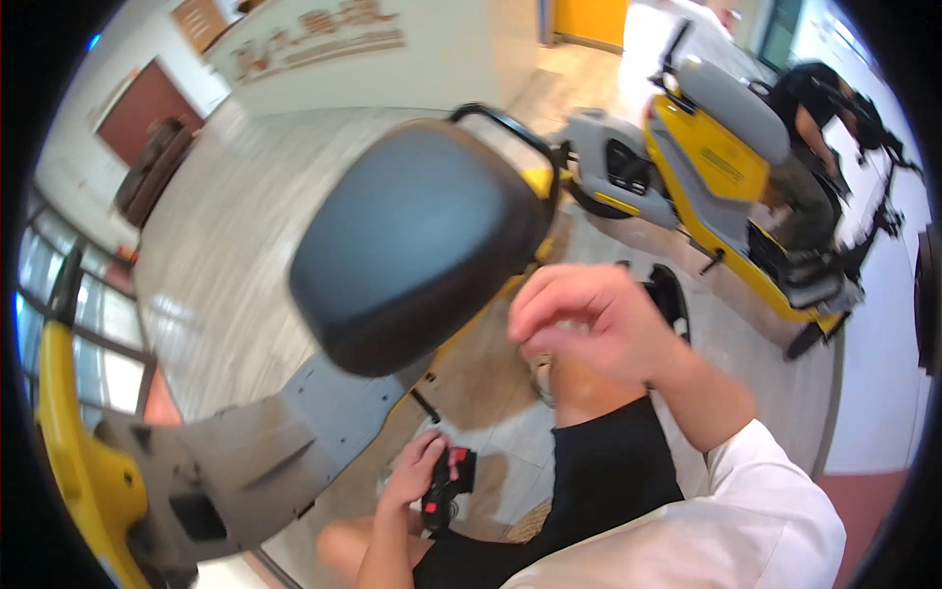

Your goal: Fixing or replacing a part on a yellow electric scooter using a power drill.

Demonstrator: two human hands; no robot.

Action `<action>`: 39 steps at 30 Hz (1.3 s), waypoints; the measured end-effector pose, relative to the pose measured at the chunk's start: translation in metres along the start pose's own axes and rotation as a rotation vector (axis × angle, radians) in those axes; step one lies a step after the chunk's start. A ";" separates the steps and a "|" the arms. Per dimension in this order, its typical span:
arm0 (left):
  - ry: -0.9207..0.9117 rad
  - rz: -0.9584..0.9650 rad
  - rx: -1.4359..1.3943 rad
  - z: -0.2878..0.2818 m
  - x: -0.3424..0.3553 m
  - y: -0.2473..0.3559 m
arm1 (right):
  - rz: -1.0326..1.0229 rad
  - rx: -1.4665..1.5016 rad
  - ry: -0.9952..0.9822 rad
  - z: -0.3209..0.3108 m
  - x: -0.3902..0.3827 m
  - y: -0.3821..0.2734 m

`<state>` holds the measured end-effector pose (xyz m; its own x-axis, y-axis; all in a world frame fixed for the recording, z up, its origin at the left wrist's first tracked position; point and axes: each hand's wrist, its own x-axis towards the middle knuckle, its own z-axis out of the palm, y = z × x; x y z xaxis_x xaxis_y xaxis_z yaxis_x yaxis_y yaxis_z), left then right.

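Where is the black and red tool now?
The black and red tool is low in the head view, in the left hand, below the dark scooter seat.

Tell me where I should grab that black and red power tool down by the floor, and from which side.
Grip the power tool around its black body, probably coming from the left, where the left hand already wraps it. It stands roughly upright beside the knee, with the red part facing right, so the left flank looks the freest. The right hand is raised and apart from it.

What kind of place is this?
Probably a scooter repair shop or showroom. A yellow scooter with a dark seat stands close by, another yellow scooter is parked behind, and spare tyres lean against the wall.
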<state>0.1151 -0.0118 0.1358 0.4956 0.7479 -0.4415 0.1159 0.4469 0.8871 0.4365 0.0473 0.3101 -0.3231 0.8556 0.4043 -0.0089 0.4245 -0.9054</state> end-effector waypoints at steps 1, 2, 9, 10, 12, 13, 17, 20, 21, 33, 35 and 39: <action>-0.005 0.027 0.034 0.003 -0.001 0.004 | -0.101 -0.067 -0.048 0.034 0.011 -0.010; 0.044 0.057 0.035 0.007 -0.005 0.007 | -0.134 -0.028 -0.147 0.069 0.018 -0.012; 0.522 0.234 0.240 -0.001 -0.006 -0.016 | -0.068 -0.078 -0.308 0.202 0.024 0.097; 0.601 0.290 0.296 -0.001 -0.007 -0.008 | 0.128 -0.113 -0.243 0.205 0.023 0.110; 0.684 0.295 0.379 -0.003 -0.014 -0.007 | 0.189 -0.062 -0.279 0.209 0.029 0.115; 0.699 0.268 0.358 -0.003 -0.020 -0.013 | 0.231 -0.027 -0.284 0.212 0.030 0.117; 0.783 0.309 0.288 -0.011 -0.021 -0.014 | 0.369 0.061 -0.342 0.221 0.042 0.138; 0.782 0.325 0.206 -0.011 -0.022 -0.015 | 0.479 0.141 -0.374 0.221 0.050 0.140; 0.792 0.308 0.198 -0.012 -0.026 -0.018 | 0.555 0.125 -0.430 0.222 0.053 0.136; 0.782 0.255 0.243 -0.008 -0.030 -0.040 | 0.476 0.012 -0.475 0.226 0.048 0.142; 0.778 0.212 0.193 -0.006 -0.032 -0.037 | 0.529 0.023 -0.481 0.222 0.048 0.139; 0.789 0.251 0.191 -0.006 -0.033 -0.036 | 0.557 0.120 -0.457 0.213 0.046 0.142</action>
<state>0.0898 -0.0495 0.1175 -0.2110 0.9687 -0.1309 0.2610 0.1849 0.9475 0.2191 0.0843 0.1730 -0.6727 0.7148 -0.1911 0.1765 -0.0957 -0.9796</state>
